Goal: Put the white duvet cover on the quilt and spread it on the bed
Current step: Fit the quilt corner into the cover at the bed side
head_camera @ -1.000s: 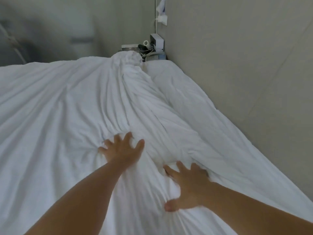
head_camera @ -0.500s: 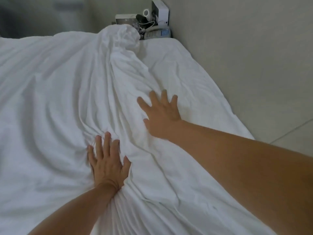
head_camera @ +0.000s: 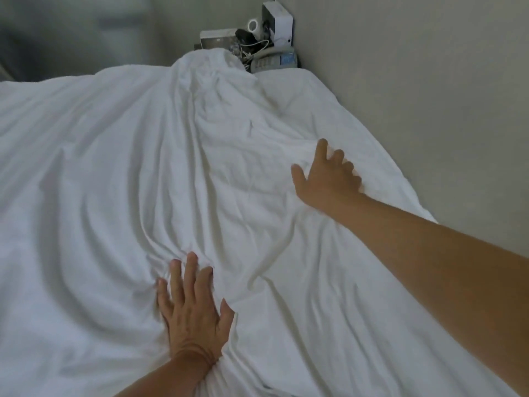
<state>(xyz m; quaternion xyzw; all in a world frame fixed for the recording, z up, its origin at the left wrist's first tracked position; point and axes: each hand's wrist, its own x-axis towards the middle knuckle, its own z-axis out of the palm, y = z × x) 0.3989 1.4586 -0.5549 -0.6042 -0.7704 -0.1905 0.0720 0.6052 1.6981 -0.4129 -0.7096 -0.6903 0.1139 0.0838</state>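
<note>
The left hand point(head_camera: 192, 316) lies flat with fingers spread, palm pressing down on the white duvet cover point(head_camera: 108, 173), cloth bunched into small folds at its fingertips. The right hand point(head_camera: 326, 174) reaches farther up the bed toward the wall point(head_camera: 415, 90); its fingers are curled into a raised fold of the cover, gripping it from what I can see.

The cover lies over nearly the whole bed, so the quilt looks to be inside already, though no opening or quilt edge shows to confirm it. What is left seems to be the spreading. Long creases run up the middle from the left hand to a bunched hump point(head_camera: 210, 67) at the far end, and the strip along the wall lies flatter and thinner, as if the filling has not reached that side.

Beyond the hump sits a cluttered bedside stand with a desk telephone point(head_camera: 273, 60), a white box point(head_camera: 282, 22) and tangled cables.
</note>
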